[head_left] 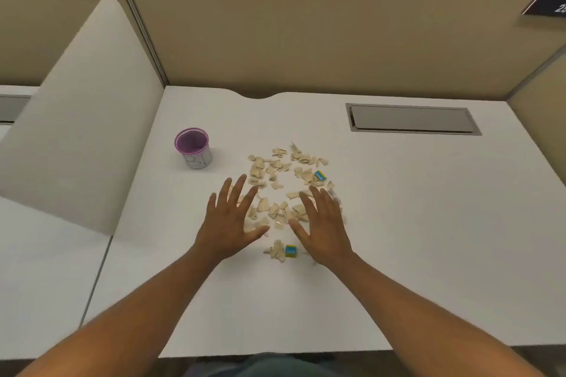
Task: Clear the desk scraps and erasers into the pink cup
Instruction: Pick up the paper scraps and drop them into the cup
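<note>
Both hands, left hand (228, 220) and right hand (324, 223), spread flat over scraps (275, 184) mid-worktop (413, 223); pink cup (192, 147) upright toward left edge, contents unclear.

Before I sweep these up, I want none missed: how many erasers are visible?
2. One eraser sits at the pile's far right edge; another lies near, between both wrists. More may hide under the scraps or hands.

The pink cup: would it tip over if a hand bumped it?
Probably, quite easily. The pink cup stands upright, taller than wide, and looks empty, so likely light. On the smooth white desk it might slide first.
</note>
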